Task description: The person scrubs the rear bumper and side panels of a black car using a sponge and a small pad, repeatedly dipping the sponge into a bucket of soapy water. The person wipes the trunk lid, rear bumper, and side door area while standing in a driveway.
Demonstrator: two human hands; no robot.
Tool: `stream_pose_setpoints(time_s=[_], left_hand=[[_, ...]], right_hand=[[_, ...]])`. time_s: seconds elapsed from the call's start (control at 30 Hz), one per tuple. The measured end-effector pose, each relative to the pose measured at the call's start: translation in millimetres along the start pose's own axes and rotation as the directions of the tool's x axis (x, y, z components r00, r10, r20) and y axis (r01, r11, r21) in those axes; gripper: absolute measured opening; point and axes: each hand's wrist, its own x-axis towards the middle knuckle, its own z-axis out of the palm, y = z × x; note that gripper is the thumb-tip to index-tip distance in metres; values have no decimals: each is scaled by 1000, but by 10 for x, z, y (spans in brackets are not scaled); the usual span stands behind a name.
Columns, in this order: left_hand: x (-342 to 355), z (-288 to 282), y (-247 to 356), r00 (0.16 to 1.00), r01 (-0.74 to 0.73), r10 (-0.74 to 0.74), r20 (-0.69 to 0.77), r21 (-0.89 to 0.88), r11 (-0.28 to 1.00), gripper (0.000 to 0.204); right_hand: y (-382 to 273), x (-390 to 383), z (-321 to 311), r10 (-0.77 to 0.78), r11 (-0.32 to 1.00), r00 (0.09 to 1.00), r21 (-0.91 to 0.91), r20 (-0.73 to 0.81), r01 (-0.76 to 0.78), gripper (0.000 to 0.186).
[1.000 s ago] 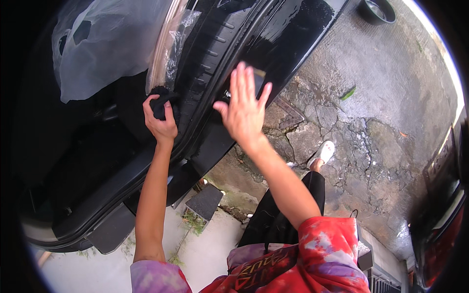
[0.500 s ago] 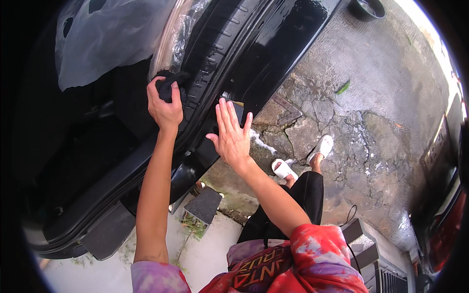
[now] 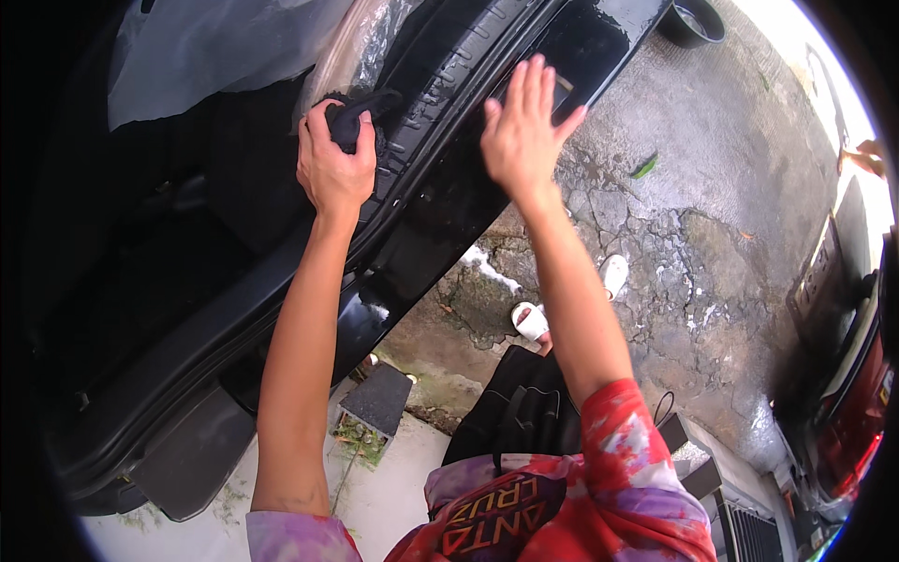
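My left hand (image 3: 335, 169) is closed round a bunched black cloth (image 3: 351, 126), pressed at the ribbed black plastic sill (image 3: 433, 105) of a car's open boot. Over the glossy black bumper (image 3: 440, 201) lies my right hand (image 3: 526, 126), palm down, with its fingers stretched out. A small tan edge (image 3: 564, 86) shows beside the fingers of that hand; what it belongs to is mostly hidden. Droplets or wet marks show on the sill. Beyond the cloth, clear plastic wrap (image 3: 375, 42) covers a strip of the boot edge.
A translucent plastic sheet (image 3: 215, 51) hangs in the dark boot (image 3: 140, 281). On the wet, cracked concrete stand a black tub (image 3: 691, 23) and a green leaf (image 3: 644, 167). A red vehicle (image 3: 857, 412) is at the right, and a dark block (image 3: 376, 398) lies below the bumper.
My right hand has slid along the bumper, away from me and to the right. My left hand has moved the cloth a little farther up the sill. My feet have shifted slightly.
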Motion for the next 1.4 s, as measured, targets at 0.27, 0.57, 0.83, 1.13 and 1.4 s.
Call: stream_pose_setpoints(time_s=[0.27, 0.57, 0.83, 1.13, 1.4], left_hand=[[-7, 107, 0, 1000, -10, 10, 3, 14, 1000, 39], [-27, 13, -71, 1000, 9, -9, 17, 46, 999, 41], [32, -27, -54, 1000, -22, 22, 21, 1, 1000, 39], [55, 52, -9, 997, -55, 57, 52, -46, 997, 38], [47, 48, -15, 996, 14, -5, 89, -93, 996, 35]], right_hand=[[-908, -1765, -185, -150, 988, 886, 107, 439, 114, 78], [-109, -213, -63, -135, 988, 989, -62, 61, 139, 68], [-240, -245, -21, 53, 999, 997, -1, 52, -53, 67], [-401, -752, -208, -21, 985, 931, 168, 364, -44, 76], [554, 1225, -163, -4, 1000, 999, -18, -32, 4, 64]])
